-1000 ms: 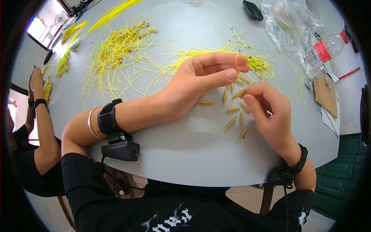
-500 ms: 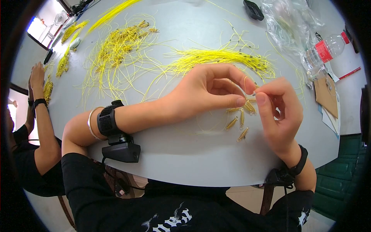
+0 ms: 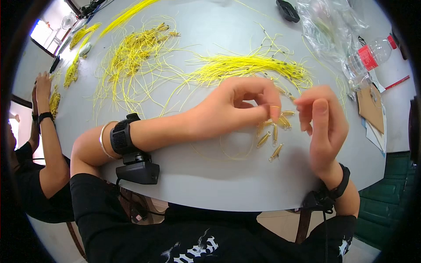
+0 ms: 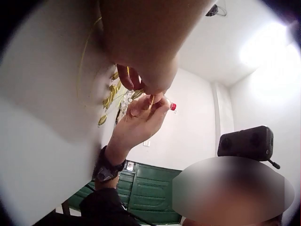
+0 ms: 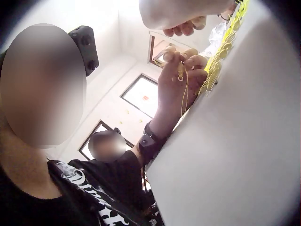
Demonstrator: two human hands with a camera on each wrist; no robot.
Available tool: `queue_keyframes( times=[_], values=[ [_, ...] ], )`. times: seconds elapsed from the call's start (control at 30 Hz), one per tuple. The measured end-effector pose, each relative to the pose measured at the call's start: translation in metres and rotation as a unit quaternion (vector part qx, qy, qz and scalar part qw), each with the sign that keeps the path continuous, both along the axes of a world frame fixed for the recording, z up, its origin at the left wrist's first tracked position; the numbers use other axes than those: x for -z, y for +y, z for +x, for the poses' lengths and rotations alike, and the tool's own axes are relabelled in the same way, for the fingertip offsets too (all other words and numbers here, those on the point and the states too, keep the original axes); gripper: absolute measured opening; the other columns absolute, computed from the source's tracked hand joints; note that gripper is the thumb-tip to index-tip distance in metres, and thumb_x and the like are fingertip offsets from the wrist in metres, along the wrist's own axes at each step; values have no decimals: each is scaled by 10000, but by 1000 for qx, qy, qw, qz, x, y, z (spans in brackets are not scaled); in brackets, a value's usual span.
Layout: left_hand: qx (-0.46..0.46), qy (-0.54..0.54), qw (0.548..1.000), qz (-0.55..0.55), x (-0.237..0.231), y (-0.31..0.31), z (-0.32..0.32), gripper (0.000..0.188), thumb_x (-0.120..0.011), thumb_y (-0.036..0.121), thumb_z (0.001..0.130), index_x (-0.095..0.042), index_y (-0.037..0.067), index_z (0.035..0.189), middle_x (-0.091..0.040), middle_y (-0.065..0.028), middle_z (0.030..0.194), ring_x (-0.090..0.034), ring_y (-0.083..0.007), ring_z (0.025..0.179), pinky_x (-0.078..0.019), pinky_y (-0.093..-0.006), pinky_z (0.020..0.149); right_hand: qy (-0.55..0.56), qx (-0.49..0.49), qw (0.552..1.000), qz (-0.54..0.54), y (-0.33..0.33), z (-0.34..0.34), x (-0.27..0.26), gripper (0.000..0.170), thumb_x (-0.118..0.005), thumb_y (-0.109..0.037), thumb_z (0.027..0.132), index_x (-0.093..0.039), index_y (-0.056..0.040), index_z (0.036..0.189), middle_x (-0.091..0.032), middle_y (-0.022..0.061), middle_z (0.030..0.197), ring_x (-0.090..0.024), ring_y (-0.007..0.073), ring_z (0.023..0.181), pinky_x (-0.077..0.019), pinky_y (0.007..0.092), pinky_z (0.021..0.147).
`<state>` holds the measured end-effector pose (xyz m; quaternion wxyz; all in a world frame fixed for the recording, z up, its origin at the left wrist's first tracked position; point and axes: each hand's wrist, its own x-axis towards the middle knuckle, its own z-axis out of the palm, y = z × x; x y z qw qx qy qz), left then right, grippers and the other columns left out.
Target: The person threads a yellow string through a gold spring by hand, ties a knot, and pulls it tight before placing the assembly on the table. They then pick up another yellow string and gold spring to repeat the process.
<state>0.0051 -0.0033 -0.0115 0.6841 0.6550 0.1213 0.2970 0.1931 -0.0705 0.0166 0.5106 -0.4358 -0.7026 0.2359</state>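
My left hand (image 3: 234, 105) pinches a thin yellow line (image 5: 185, 96) between thumb and fingers, and a gold coil spring (image 5: 180, 72) hangs at those fingertips in the right wrist view. In the head view the same fingers hide most of that spring. My right hand (image 3: 326, 127) hovers just to the right, fingers bent loosely and thumb raised apart from them, nothing visible between them. Below and between the hands, several loose gold springs (image 3: 275, 152) lie on the grey table (image 3: 210, 179). A faint loop of line trails under my left wrist.
Behind my hands lies a bundle of yellow lines (image 3: 250, 68), with a tangled heap (image 3: 140, 48) to its left. Plastic bags (image 3: 329, 30), a bottle (image 3: 370, 57), brown card (image 3: 370, 109) and a black tray (image 3: 287, 11) stand at the right. Another person's arm (image 3: 50, 136) is at far left.
My right hand first pinched at a spring in the pile, then met the left fingertips, and now has drawn away rightward with its thumb lifted. My left hand has come slightly nearer my body.
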Motion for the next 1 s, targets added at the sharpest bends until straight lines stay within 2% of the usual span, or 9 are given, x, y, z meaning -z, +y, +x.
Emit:
queue_keyframes(
  times=[0.07, 0.3, 0.4, 0.5, 0.6, 0.77, 0.83, 0.93, 1.0],
  values=[
    [13, -23, 999, -19, 4, 3, 0, 85, -535, -32, 825, -545, 45, 790, -511, -24, 825, -494, -99, 789, -412, -237, 742, 84, -12, 991, -104, -2, -4, -3, 80, -542, -68, 870, -592, -7, 880, -556, 44, 811, -475, 48, 629, -370, 165, 475],
    [35, -32, 999, -17, 1, 1, 1, 137, -529, -42, 824, -550, 50, 725, -507, -23, 814, -488, -114, 790, -393, -229, 730, -39, -67, 993, -86, 4, -4, 5, 75, -583, -6, 829, -593, -28, 899, -552, 8, 836, -512, 62, 656, -426, 168, 521],
    [51, -27, 998, -19, 0, 1, 0, 144, -540, -29, 830, -557, 52, 713, -514, -25, 821, -489, -114, 805, -391, -228, 735, 68, -113, 980, -152, 5, -3, 7, 68, -573, -46, 853, -551, -24, 913, -533, 2, 791, -481, 51, 608, -405, 170, 502],
    [57, -23, 997, -52, -1, 1, -1, 140, -546, -21, 834, -571, 55, 719, -519, -23, 828, -491, -111, 793, -392, -221, 721, 209, -133, 907, -341, 5, 0, -1, 104, -558, -98, 878, -511, -26, 936, -502, -10, 748, -448, 41, 581, -371, 169, 489],
    [50, -22, 996, -73, -3, 1, -1, 141, -548, -15, 838, -579, 58, 721, -519, -24, 828, -492, -106, 777, -393, -213, 705, 303, -139, 848, -412, 4, -2, 2, 129, -544, -123, 890, -499, -28, 965, -490, -6, 770, -437, 35, 586, -347, 168, 485],
    [44, -13, 998, -44, -3, 1, -1, 135, -556, -4, 839, -571, 55, 719, -517, -23, 826, -493, -100, 769, -395, -207, 688, 148, -114, 959, -212, 5, -10, 8, 143, -523, -147, 900, -499, -29, 976, -470, -2, 806, -440, 40, 600, -360, 167, 500],
    [45, -12, 998, -40, -3, 0, -1, 131, -562, 1, 837, -565, 55, 718, -517, -22, 824, -493, -98, 771, -395, -207, 686, 102, -118, 972, -178, 6, -8, 10, 152, -517, -163, 903, -500, -33, 979, -455, -11, 791, -424, 37, 592, -353, 166, 496],
    [39, -11, 997, -59, -2, 0, 0, 116, -569, 15, 836, -554, 59, 730, -517, -21, 806, -489, -94, 747, -394, -205, 680, 179, -122, 940, -265, 7, -1, 4, 150, -512, -188, 903, -501, -52, 965, -427, -36, 737, -383, 27, 565, -323, 160, 481],
    [22, -4, 998, -63, -1, 0, -1, 90, -571, 29, 838, -546, 64, 759, -514, -19, 785, -485, -89, 698, -394, -202, 673, 300, -129, 872, -365, 10, 6, 0, 141, -501, -206, 905, -496, -71, 945, -411, -47, 704, -352, 24, 539, -298, 157, 466]
  ],
)
